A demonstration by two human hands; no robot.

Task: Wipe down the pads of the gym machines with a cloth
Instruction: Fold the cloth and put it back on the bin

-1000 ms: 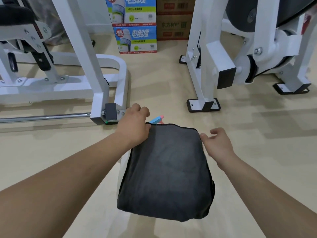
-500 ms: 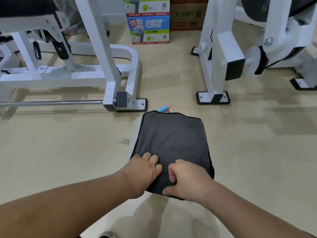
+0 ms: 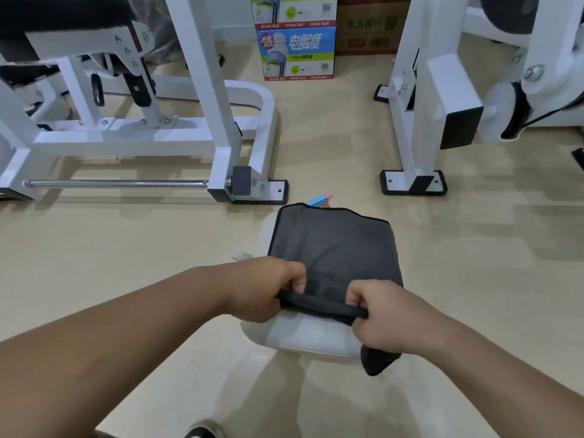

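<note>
A dark grey cloth [image 3: 335, 248] lies spread over a pale, whitish stool-like seat [image 3: 303, 336] in front of me. Its near edge is lifted and rolled back, baring the seat's front. My left hand [image 3: 268, 289] grips that rolled edge on the left. My right hand [image 3: 376, 314] grips it on the right, and a corner of the cloth hangs down below that hand. A black machine pad [image 3: 60, 17] sits at the top left.
White gym machine frames stand on the beige floor at the left [image 3: 202, 90] and right [image 3: 420, 90], with a chrome bar [image 3: 117, 184] low on the left. Drink cartons [image 3: 295, 52] and a brown box [image 3: 369, 30] stand at the back. Blue and pink sticks [image 3: 319, 199] peek out behind the cloth.
Both hands came from the cloth's far corners to its near edge, then took hold of it and lifted it back, uncovering the seat's front.
</note>
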